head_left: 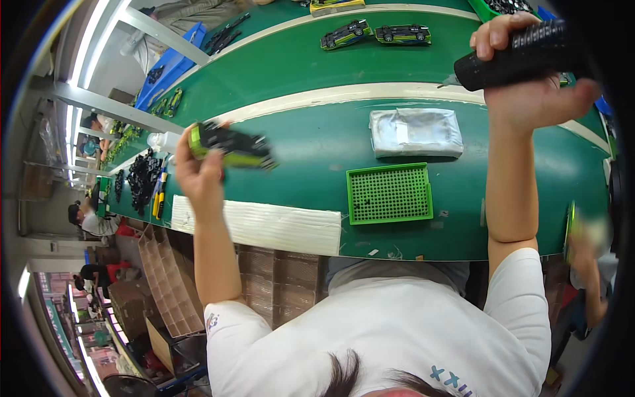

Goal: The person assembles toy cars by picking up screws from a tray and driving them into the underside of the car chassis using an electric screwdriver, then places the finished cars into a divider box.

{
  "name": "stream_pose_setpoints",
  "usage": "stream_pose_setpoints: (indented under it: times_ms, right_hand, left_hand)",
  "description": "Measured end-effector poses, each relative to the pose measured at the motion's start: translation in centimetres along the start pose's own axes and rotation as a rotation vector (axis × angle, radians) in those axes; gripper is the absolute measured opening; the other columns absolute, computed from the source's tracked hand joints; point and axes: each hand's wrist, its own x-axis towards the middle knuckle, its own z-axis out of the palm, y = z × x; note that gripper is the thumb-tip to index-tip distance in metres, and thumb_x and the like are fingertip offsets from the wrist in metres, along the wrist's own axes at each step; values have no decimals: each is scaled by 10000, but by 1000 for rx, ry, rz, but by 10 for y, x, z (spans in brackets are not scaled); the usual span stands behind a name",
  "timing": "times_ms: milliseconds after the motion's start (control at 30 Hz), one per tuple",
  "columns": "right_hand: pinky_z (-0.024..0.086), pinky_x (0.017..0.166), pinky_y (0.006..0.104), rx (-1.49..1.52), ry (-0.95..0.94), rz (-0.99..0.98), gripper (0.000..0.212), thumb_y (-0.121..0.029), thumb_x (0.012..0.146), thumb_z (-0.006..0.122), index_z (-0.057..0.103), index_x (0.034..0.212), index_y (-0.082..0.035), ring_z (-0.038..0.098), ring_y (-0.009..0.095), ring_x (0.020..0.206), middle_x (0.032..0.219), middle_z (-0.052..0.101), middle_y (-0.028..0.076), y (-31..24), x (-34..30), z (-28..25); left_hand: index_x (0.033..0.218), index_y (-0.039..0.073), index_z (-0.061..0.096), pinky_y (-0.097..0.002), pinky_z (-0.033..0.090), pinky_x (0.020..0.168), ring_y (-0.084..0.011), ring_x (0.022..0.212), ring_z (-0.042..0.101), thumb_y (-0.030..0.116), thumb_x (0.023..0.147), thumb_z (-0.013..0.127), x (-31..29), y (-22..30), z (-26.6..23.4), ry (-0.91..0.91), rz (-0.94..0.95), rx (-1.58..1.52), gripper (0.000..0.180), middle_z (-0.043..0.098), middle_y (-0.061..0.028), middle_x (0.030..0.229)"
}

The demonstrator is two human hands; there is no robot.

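My left hand [196,182] grips a green and black toy car [235,147], held above the left part of the green bench. The car's dark underside shows, and its outline is blurred. On the far right, my raised right hand [519,102] has its fingers wrapped over a black electric screwdriver [512,63]. The tool's thin bit points left, touching nothing. Between my arms lies a bright green perforated tray [390,220] with a few tiny dark pieces in it. Just behind it sits a silver-wrapped block [433,139].
A white foam strip [264,225] lies along the bench's near edge. To the left are yellow-handled pliers [159,198], black parts [141,182] and a white bottle [165,141]. Two toy cars [403,34] rest beyond the pale rail [317,99]. Another person's hand [585,241] shows at right.
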Motion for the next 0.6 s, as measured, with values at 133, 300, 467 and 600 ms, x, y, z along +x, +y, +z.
stream_pose_setpoints:
  times_ms: [133,300,467,600]
  right_hand:
    - [446,502,330,-203,124,-235,884,-860,773,318,535,892,-12,521,220,539,664,529,117,11,13,-7]
    - [445,452,329,-466,256,-493,821,-819,822,308,529,842,-28,505,225,493,616,510,112,29,22,1]
    - [445,413,329,-713,318,-721,780,-786,860,301,525,802,-41,492,228,456,578,494,108,30,33,-7]
    - [409,621,348,-87,-66,264,834,-758,801,297,560,936,22,498,231,639,733,531,133,-15,17,-7]
  left_hand:
    - [1318,-16,504,-278,494,828,-140,944,607,155,822,745,-14,6,-71,16,-93,688,577,643,-93,1055]
    - [1275,11,538,-416,489,890,-362,1034,620,289,733,810,-35,-18,-43,-464,-305,1389,667,641,-220,1114]
    - [1279,68,552,-441,462,940,-405,1157,536,401,827,712,7,-87,4,-200,81,1281,583,516,-269,1297]
    - [1304,135,556,-447,433,990,-397,1244,480,426,869,653,56,-127,21,-220,51,1123,533,473,-282,1347]
